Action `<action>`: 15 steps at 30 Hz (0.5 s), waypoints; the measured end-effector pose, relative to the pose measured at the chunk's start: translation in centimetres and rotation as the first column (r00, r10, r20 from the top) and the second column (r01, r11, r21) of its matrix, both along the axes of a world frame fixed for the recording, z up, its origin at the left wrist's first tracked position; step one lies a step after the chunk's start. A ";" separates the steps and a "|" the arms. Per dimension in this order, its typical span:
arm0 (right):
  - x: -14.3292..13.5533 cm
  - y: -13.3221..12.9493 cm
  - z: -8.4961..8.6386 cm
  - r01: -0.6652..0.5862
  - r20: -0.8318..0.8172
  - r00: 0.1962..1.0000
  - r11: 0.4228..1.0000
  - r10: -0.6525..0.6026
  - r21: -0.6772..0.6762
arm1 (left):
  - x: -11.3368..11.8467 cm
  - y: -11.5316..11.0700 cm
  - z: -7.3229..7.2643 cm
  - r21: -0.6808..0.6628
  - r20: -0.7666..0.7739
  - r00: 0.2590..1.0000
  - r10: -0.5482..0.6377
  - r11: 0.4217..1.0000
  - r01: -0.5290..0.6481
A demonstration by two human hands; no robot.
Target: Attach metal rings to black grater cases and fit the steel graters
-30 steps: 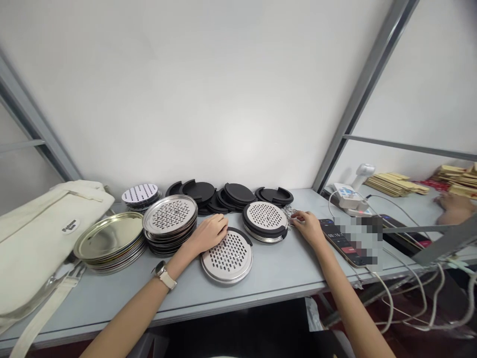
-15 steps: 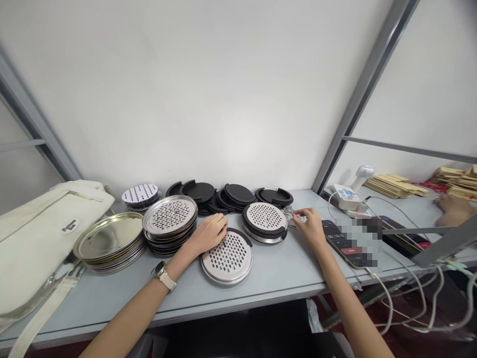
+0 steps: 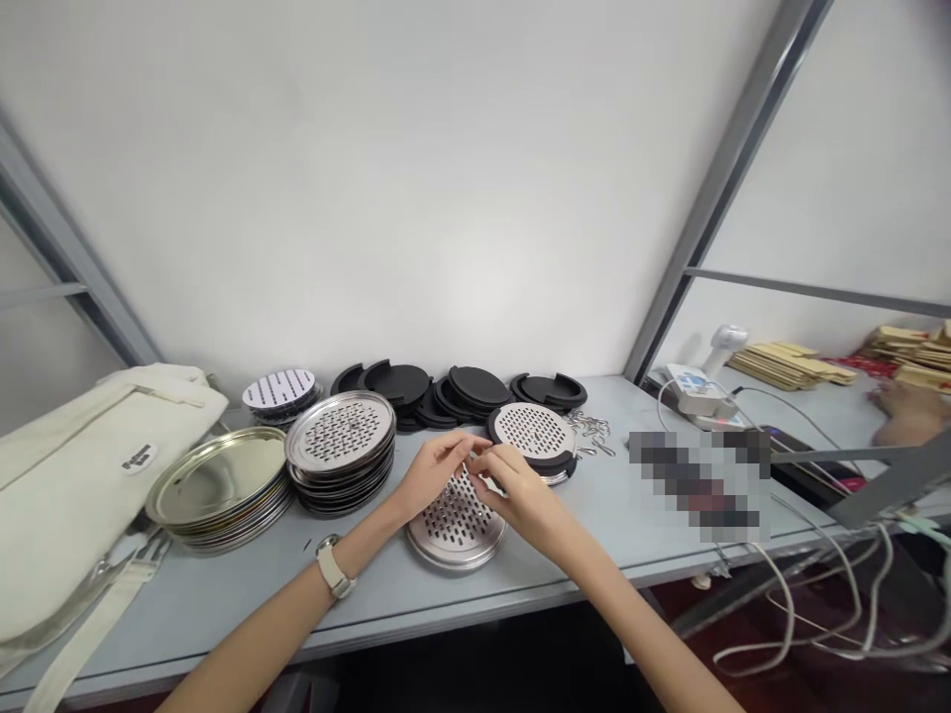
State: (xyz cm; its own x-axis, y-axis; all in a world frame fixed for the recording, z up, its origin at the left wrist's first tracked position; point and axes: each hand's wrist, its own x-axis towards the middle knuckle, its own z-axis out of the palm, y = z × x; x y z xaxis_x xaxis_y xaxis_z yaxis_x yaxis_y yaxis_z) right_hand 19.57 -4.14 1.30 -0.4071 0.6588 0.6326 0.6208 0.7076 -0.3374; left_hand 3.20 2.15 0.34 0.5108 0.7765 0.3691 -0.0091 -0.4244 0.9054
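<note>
My left hand [image 3: 437,475] and my right hand [image 3: 520,487] meet over the far edge of a round, silvery grater plate [image 3: 455,543] full of slots. The fingertips of both are pinched close together; whatever lies between them is too small to make out. Just beyond my right hand rests another round grater plate [image 3: 531,431] with black edging partly around it. Small metal clips [image 3: 592,430] lie in a loose pile to its right. Left of my hands stands a stack of grater plates [image 3: 342,431].
Gold-toned round lids [image 3: 215,475] are stacked at left, beside a cream bag [image 3: 96,475]. Black round covers [image 3: 475,386] and white-topped discs [image 3: 279,390] line the wall. Right are a blurred-out phone, cables [image 3: 788,614], a white device [image 3: 694,391] and another person's hand [image 3: 910,408].
My right hand has come left from the clip pile to the near grater plate, meeting my left hand. The left has shifted slightly right, its fingers now pinched. The clip pile is uncovered.
</note>
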 end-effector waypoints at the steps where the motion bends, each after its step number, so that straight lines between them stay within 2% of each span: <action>1: -0.2 0.1 -0.4 -0.009 0.000 1.000 1.000 0.009 -0.019 | 0.0 0.1 0.0 -0.008 0.006 1.000 0.001 1.000 0.000; 3: 0.0 0.2 -0.5 -0.003 -0.007 1.000 0.999 0.003 -0.043 | 0.0 0.3 -0.1 -0.045 0.026 1.000 -0.002 0.999 0.003; 6: 1.3 0.2 0.8 0.030 -0.006 1.000 0.998 -0.030 -0.050 | 0.0 0.5 -0.2 -0.103 0.049 0.999 0.007 0.995 -0.001; 10: 6.0 0.8 2.8 0.189 -0.074 0.979 0.981 -0.191 -0.038 | -0.1 0.4 -0.2 -0.126 0.030 0.998 0.050 0.991 -0.046; 13: 11.6 2.8 1.6 0.441 -0.016 0.896 0.893 -0.444 -0.089 | -0.1 0.4 -0.4 -0.126 0.034 0.997 0.063 0.990 -0.059; 15: 15.2 4.4 -0.4 0.649 0.094 0.761 0.752 -0.642 -0.111 | 0.0 0.5 -0.5 -0.164 0.057 0.997 0.057 0.985 -0.047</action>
State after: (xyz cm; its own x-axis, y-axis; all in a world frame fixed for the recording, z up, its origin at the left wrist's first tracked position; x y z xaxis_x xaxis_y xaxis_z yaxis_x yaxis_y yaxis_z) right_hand 34.78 0.23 0.92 0.1182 0.8493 0.5146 0.9316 0.0846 -0.3536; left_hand 3.17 2.64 -0.20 0.4482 0.8535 0.2657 -0.0485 -0.2735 0.9606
